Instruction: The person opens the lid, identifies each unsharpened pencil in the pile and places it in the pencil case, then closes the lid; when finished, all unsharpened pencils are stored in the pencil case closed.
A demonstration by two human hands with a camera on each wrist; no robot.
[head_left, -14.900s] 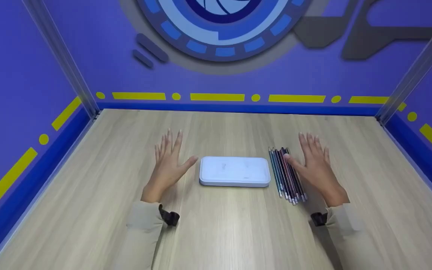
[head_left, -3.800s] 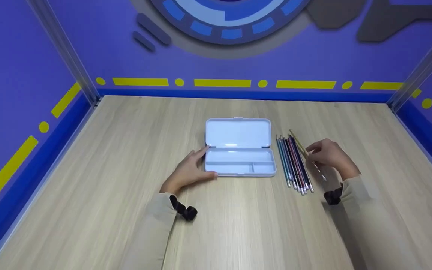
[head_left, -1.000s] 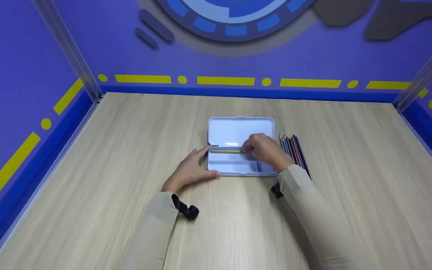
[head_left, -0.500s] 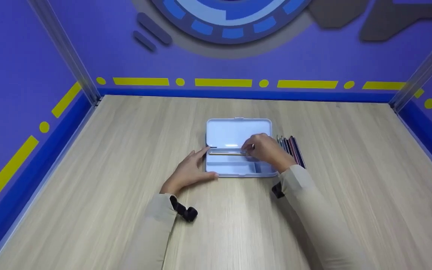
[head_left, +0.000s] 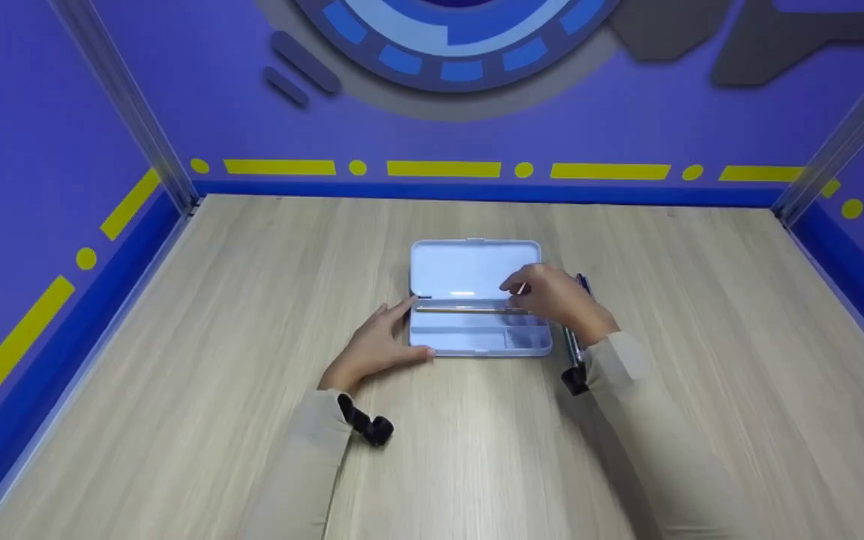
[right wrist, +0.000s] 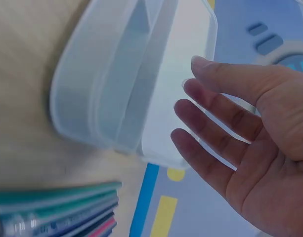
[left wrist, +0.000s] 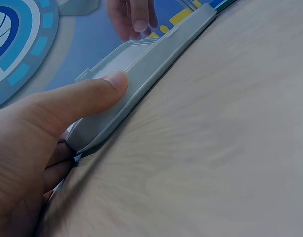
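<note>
A white pencil case (head_left: pixel 462 270) lies with its lid folded back on the table. One gold pencil (head_left: pixel 462 310) rests lengthwise in its long rear compartment. My left hand (head_left: pixel 376 345) grips the case's left end; in the left wrist view the thumb presses the front wall (left wrist: pixel 141 76) while the other fingers reach around the end. Over the right part of the case hovers my right hand (head_left: pixel 556 298), its fingers loosely bent and holding nothing, as the right wrist view confirms. Several pencils (right wrist: pixel 77 207) lie bunched right of the case, partly hidden by the right hand and wrist.
The wooden tabletop (head_left: pixel 289 262) is bounded by a blue back wall (head_left: pixel 462 135) and side walls with yellow markings. Dividers split the case's front part into smaller compartments. A black wrist camera (head_left: pixel 379 430) sits on each forearm.
Since the first frame the case was opened. The right hand took the gold pencil from the bunch, laid it in the rear compartment, then let go and shifted slightly right. The left hand stays put.
</note>
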